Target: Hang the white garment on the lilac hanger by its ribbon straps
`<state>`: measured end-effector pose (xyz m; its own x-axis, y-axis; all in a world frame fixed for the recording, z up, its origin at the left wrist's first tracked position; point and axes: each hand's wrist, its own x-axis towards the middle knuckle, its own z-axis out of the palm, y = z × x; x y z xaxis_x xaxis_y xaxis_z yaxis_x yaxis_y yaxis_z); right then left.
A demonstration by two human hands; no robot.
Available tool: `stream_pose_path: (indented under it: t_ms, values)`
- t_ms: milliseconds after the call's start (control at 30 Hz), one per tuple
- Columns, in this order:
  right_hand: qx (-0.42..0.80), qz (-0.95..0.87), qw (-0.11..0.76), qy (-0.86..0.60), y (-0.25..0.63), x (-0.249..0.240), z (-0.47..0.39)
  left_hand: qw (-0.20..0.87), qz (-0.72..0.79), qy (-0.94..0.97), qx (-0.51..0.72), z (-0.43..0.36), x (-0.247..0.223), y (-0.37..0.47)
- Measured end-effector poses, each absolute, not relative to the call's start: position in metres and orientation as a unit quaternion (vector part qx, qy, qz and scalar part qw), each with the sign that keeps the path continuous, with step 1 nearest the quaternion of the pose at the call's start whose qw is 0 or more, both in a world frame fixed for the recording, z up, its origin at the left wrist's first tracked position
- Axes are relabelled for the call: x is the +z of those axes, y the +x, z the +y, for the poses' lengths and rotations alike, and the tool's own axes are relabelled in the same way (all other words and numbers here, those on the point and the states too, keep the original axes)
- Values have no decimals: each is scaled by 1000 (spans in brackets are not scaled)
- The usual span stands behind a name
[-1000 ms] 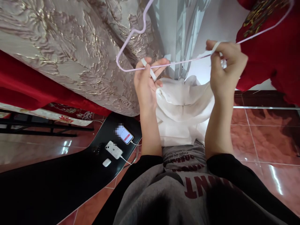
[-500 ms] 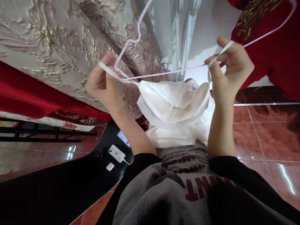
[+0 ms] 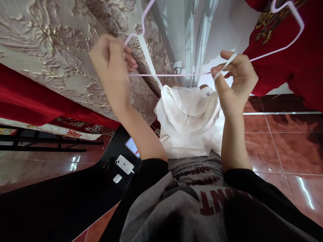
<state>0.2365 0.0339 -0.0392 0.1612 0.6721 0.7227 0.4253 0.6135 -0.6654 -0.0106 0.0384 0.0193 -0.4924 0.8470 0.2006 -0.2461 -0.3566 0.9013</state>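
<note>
A thin pink hanger spans the upper middle between my hands. My left hand is closed round its left end, partly blurred. One white strap is looped over the hanger's notch and runs down to a white sheer garment lying against my lap. My right hand pinches the other white strap and the hanger's lower bar, with that strap stretched between thumb and forefinger.
A black bench at the lower left holds a white phone, a small white case and a second, lit phone. Embossed beige fabric hangs at the upper left, red fabric at the right.
The left strap has left my left hand's fingers and now sits on the hanger's notch. My left hand has risen and curled round the hanger. My right hand has moved left with its strap.
</note>
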Motion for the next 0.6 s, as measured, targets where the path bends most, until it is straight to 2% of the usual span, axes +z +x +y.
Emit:
stream_pose_path:
  t_ms: [233,433,600]
  values:
    - [84,-657,644,-382,229,-41,35,379,328,367,784,29,-23,34]
    - [-38,-573,745,-340,274,-38,37,414,319,378,764,28,-18,32]
    - [-12,-593,692,-412,331,-15,32,418,320,366,767,26,-19,29]
